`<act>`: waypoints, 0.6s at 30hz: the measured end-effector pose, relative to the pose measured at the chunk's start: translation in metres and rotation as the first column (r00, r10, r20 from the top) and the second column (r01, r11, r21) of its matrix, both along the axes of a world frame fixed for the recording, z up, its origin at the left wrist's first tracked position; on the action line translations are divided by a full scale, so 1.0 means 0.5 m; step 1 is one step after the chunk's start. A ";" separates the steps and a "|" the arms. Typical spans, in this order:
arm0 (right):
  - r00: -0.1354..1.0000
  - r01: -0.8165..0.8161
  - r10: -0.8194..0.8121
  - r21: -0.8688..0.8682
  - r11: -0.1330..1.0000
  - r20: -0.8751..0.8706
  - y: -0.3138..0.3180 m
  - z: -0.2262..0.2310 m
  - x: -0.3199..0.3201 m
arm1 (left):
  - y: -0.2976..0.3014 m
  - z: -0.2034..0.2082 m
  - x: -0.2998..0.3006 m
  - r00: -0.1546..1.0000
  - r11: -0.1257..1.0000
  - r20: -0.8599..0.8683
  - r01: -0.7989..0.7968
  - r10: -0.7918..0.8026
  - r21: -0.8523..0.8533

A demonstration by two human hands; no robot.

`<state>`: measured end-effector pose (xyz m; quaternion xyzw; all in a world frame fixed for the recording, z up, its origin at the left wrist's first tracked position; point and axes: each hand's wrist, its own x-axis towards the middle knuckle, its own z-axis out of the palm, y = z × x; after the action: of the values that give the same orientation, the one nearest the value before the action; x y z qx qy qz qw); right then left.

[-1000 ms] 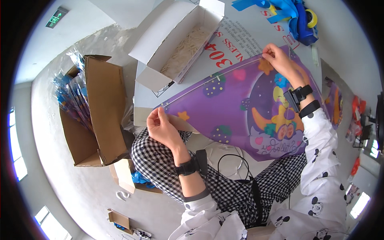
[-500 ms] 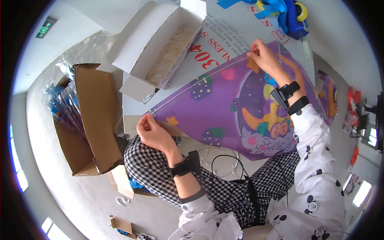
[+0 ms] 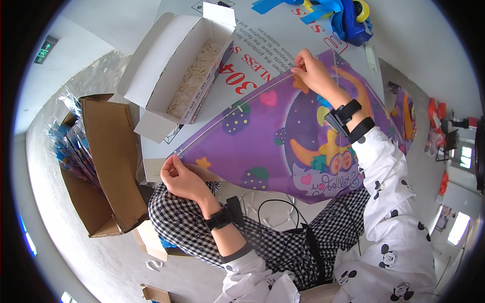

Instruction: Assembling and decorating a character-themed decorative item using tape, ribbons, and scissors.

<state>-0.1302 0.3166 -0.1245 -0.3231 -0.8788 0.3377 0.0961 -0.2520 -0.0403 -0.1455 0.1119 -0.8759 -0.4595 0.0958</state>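
A purple kite [image 3: 255, 144] with stars, strawberries and a crescent moon lies across the table edge and over my lap. A thin white rod [image 3: 273, 87] runs along its far edge, with a small pale clip [image 3: 240, 108] partway along. My left hand [image 3: 184, 181] is closed at the kite's left corner, thumb and forefinger pinched together by the rod's end. My right hand [image 3: 316, 76] is pinched on the far edge, near the upper corner. Its fingertips hide what lies exactly between them.
On the table [image 3: 247, 55], an open white box [image 3: 146, 70] holds several small pale pieces. A blue tape dispenser [image 3: 356, 33] sits at the far right. Left of the table stands a cardboard carton [image 3: 111, 156] with bagged items [image 3: 76, 146]. Another printed kite [image 3: 404, 113] lies beyond the right edge.
The whole view has shifted a little, so the table, box and kite appear further left. Both hands keep their pinches at the same spots on the kite.
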 end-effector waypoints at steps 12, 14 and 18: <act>0.997 -0.052 0.057 0.084 0.995 -0.055 0.000 -0.006 0.001 | 0.002 -0.001 -0.001 1.000 0.999 0.012 0.002 -0.001 -0.039; 0.997 -0.045 0.050 0.076 0.996 -0.059 -0.003 -0.002 0.002 | 0.002 -0.001 -0.001 1.000 0.999 -0.003 0.014 -0.014 -0.031; 0.999 -0.013 0.012 -0.022 1.000 -0.053 -0.010 0.003 0.006 | 0.002 0.000 -0.002 1.000 0.999 0.009 0.004 -0.004 -0.050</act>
<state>-0.1271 0.3114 -0.1232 -0.3097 -0.8742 0.3565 0.1133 -0.2528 -0.0392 -0.1456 0.1098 -0.8878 -0.4371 0.0936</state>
